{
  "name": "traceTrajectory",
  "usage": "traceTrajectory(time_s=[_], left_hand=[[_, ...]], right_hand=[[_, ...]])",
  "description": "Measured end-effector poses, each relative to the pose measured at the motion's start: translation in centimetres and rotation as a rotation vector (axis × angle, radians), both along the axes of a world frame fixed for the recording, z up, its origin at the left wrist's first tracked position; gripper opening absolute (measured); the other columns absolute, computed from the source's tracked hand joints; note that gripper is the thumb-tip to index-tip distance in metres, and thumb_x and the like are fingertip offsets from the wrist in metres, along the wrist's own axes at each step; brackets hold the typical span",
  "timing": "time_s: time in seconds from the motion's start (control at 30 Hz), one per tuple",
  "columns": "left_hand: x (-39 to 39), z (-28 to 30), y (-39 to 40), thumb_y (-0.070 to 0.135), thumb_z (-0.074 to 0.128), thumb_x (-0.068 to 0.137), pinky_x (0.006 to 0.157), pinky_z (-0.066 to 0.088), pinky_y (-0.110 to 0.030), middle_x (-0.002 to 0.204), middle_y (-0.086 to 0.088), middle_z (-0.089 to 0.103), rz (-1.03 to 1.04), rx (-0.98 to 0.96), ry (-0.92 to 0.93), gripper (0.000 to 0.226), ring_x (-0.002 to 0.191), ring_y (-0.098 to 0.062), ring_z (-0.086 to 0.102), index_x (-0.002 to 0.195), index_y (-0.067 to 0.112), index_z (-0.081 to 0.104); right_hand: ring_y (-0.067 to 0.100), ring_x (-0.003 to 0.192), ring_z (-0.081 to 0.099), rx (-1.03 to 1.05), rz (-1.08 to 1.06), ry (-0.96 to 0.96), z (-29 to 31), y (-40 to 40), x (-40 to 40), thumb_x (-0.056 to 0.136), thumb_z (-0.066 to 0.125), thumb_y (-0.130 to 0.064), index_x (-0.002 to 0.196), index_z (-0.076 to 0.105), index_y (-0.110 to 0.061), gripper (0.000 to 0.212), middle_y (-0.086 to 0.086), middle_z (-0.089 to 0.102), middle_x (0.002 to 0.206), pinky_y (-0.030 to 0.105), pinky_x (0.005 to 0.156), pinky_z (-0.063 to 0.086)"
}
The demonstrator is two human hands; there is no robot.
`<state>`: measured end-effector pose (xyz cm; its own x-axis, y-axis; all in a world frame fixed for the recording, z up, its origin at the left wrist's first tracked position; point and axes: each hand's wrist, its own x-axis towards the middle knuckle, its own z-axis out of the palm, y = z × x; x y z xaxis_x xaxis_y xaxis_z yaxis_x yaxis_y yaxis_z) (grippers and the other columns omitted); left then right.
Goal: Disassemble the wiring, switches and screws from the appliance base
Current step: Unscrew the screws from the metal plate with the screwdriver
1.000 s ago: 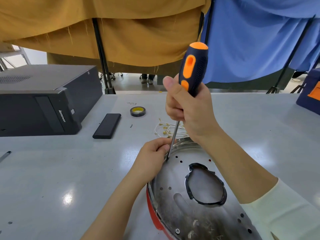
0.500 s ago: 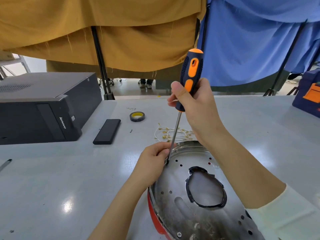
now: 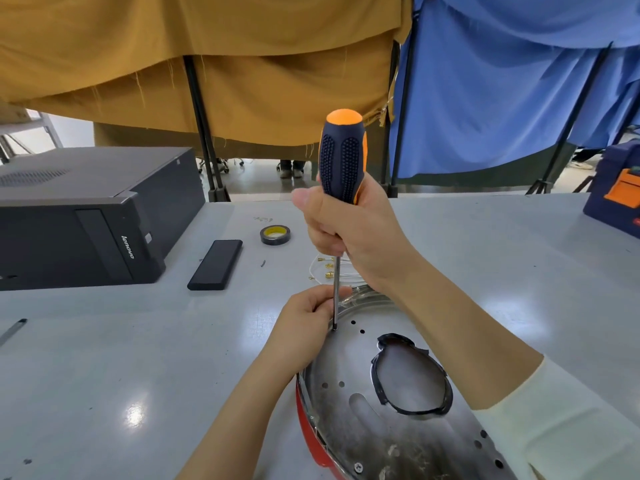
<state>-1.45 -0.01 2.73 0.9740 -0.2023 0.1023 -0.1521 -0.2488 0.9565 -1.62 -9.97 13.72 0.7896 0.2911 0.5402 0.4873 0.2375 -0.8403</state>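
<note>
The appliance base is a round metal plate with a red rim, lying at the table's near edge, with a black-edged oval opening in its middle. My right hand grips the black-and-orange screwdriver upright, its tip set on a screw near the plate's far-left rim. My left hand pinches the plate's rim right beside the shaft. Another screw sits at the near rim. Loose white wires with brass terminals lie on the table behind the plate.
A black Lenovo computer case stands at the left. A flat black box and a roll of black tape lie behind my left hand. A blue-and-orange tool case is at the far right. Cloth-draped stands back the grey table.
The screwdriver has swung from a rightward lean to upright, and its handle has turned in my right hand. Its tip stays on the same screw. My left hand keeps its hold on the rim.
</note>
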Motion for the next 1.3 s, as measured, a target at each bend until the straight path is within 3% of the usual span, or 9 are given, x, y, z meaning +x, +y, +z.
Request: traceTrajectory(time_s=[0.13, 0.23, 0.33, 0.47, 0.6, 0.73, 0.93, 1.13, 1.3], left_hand=[[0.1, -0.1, 0.1, 0.013, 0.045, 0.098, 0.069, 0.041, 0.001, 0.102, 0.02, 0.069, 0.008, 0.005, 0.008, 0.035, 0.098, 0.007, 0.06, 0.1, 0.039, 0.069], [0.1, -0.2, 0.0, 0.012, 0.044, 0.098, 0.068, 0.041, 0.002, 0.101, 0.019, 0.07, 0.007, 0.007, 0.014, 0.035, 0.096, 0.008, 0.06, 0.104, 0.035, 0.071], [0.2, -0.3, 0.0, 0.013, 0.046, 0.098, 0.07, 0.041, 0.001, 0.099, 0.02, 0.071, 0.005, -0.016, 0.018, 0.035, 0.095, 0.008, 0.062, 0.101, 0.036, 0.071], [0.1, -0.2, 0.0, 0.011, 0.047, 0.097, 0.067, 0.041, 0.002, 0.09, 0.026, 0.071, -0.006, -0.036, 0.009, 0.037, 0.087, 0.014, 0.061, 0.092, 0.039, 0.071], [0.2, -0.2, 0.1, 0.011, 0.049, 0.097, 0.066, 0.04, 0.002, 0.087, 0.029, 0.07, 0.004, -0.031, -0.003, 0.04, 0.085, 0.015, 0.061, 0.086, 0.043, 0.069], [0.2, -0.2, 0.1, 0.011, 0.047, 0.097, 0.063, 0.039, 0.002, 0.082, 0.03, 0.069, 0.011, -0.009, -0.017, 0.042, 0.081, 0.018, 0.059, 0.083, 0.045, 0.067], [0.3, -0.4, 0.1, 0.012, 0.046, 0.098, 0.063, 0.037, 0.004, 0.094, 0.026, 0.067, 0.008, 0.008, -0.012, 0.04, 0.084, 0.022, 0.056, 0.088, 0.044, 0.067], [0.4, -0.4, 0.1, 0.01, 0.047, 0.097, 0.066, 0.037, 0.004, 0.091, 0.029, 0.065, 0.004, -0.007, -0.017, 0.039, 0.083, 0.023, 0.055, 0.087, 0.043, 0.066], [0.4, -0.6, 0.2, 0.012, 0.046, 0.098, 0.064, 0.038, 0.003, 0.094, 0.023, 0.068, 0.008, 0.001, -0.009, 0.037, 0.081, 0.019, 0.057, 0.091, 0.041, 0.068]], right_hand=[[0.024, 0.059, 0.049, -0.119, -0.274, -0.061, 0.0, -0.5, -0.9, 0.088, 0.066, -0.018, 0.098, 0.039, -0.007, 0.03, 0.013, 0.045, 0.073, 0.022, 0.05, 0.043], [0.025, 0.067, 0.052, -0.144, -0.519, -0.12, -0.3, -0.7, -1.3, 0.081, 0.073, -0.032, 0.089, 0.044, -0.017, 0.034, 0.008, 0.049, 0.074, 0.035, 0.059, 0.049], [0.019, 0.068, 0.06, -0.036, -0.588, -0.076, -0.4, -0.7, -1.3, 0.085, 0.069, -0.032, 0.093, 0.054, -0.017, 0.022, 0.008, 0.06, 0.079, 0.029, 0.061, 0.051], [0.011, 0.05, 0.042, 0.062, -0.525, -0.013, -0.3, -0.5, -0.8, 0.093, 0.06, -0.025, 0.08, 0.047, -0.016, 0.02, -0.006, 0.043, 0.06, 0.027, 0.052, 0.041], [0.011, 0.036, 0.022, 0.212, -0.192, 0.059, 0.1, -1.3, -0.8, 0.089, 0.063, -0.016, 0.061, 0.034, -0.017, 0.039, -0.004, 0.027, 0.046, 0.018, 0.039, 0.024], [0.011, 0.039, 0.031, 0.122, -0.075, -0.034, -0.4, -1.4, -0.7, 0.088, 0.058, -0.011, 0.08, 0.043, -0.01, 0.018, -0.002, 0.034, 0.051, 0.022, 0.042, 0.034], [0.013, 0.064, 0.056, 0.097, -0.284, -0.048, -1.0, -1.1, -0.2, 0.083, 0.064, -0.024, 0.096, 0.044, -0.016, 0.025, 0.0, 0.054, 0.078, 0.033, 0.068, 0.053], [0.012, 0.065, 0.045, 0.273, -0.076, 0.077, -1.2, -1.4, -0.1, 0.094, 0.044, -0.025, 0.108, 0.051, -0.011, 0.021, -0.001, 0.055, 0.08, 0.023, 0.057, 0.036], [0.014, 0.057, 0.04, 0.27, -0.113, 0.1, -1.2, -1.0, -0.2, 0.086, 0.058, -0.02, 0.097, 0.038, -0.012, 0.024, 0.003, 0.048, 0.075, 0.024, 0.049, 0.029]])
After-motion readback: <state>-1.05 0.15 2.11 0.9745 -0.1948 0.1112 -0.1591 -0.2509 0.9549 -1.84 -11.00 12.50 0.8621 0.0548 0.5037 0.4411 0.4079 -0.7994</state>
